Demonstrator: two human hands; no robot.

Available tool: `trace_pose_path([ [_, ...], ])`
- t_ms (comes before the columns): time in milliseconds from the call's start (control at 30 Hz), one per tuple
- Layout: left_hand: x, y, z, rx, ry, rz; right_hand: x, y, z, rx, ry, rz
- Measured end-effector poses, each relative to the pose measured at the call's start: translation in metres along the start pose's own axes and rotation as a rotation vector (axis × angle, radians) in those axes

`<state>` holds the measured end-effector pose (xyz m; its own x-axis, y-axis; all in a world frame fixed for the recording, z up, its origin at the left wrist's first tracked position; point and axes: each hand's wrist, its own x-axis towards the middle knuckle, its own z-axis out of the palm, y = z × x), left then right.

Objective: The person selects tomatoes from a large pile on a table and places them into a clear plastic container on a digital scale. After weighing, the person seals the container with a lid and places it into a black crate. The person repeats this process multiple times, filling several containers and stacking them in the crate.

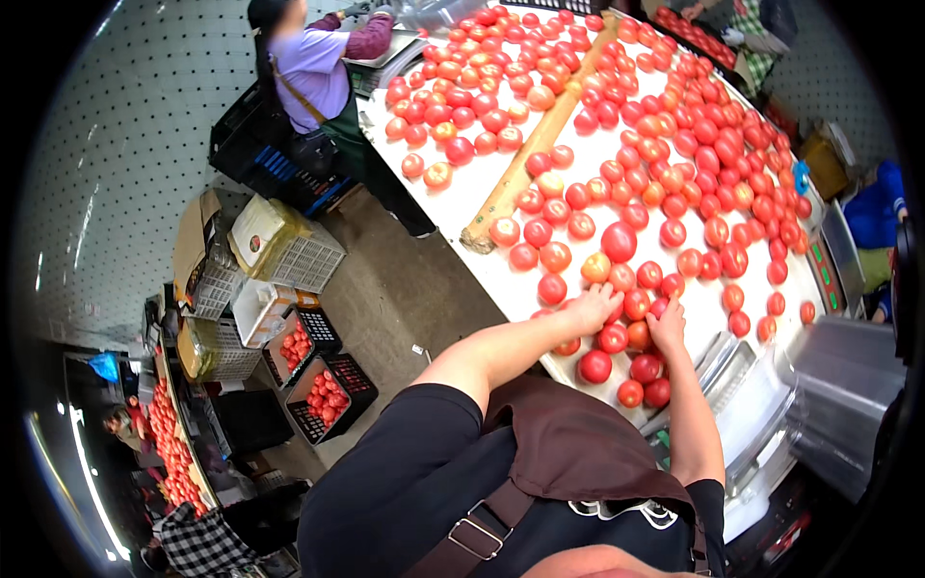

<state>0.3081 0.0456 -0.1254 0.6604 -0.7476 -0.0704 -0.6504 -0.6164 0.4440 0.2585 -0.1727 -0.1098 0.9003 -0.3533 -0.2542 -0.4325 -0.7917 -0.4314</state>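
Observation:
Many red tomatoes [619,242] lie loose on a pale tabletop [482,268] in front of me. At the near edge my left hand [594,305] rests among them, fingers apart and curved beside a tomato [636,304]. Close to its right, my right hand [667,323] has its fingers bent around a small tomato [659,307], partly hidden by them. Between and below my hands sit several more tomatoes, among them a round one [594,366] near the table's edge. My palms' undersides are hidden.
A long wooden bar [540,135] divides the tabletop. Right of me are clear plastic containers [742,385] and a scale [825,275]. A co-worker in a purple top [318,77] stands far left. Black crates of tomatoes [328,397] and stacked boxes [284,246] occupy the floor.

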Motion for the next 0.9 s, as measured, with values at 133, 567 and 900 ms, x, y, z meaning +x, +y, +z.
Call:
trace_pose_path([
  [133,-0.013,0.005,-0.011,-0.016,0.023,-0.06,0.01,0.003,0.009,0.001,0.009,-0.058],
  [567,-0.026,0.019,-0.042,-0.281,0.043,-0.21,-0.108,-0.01,-0.138,1.797,-0.417,0.176],
  [900,-0.065,0.146,-0.083,-1.72,-0.118,-0.374,-0.261,0.15,-0.226,1.89,0.083,0.15],
])
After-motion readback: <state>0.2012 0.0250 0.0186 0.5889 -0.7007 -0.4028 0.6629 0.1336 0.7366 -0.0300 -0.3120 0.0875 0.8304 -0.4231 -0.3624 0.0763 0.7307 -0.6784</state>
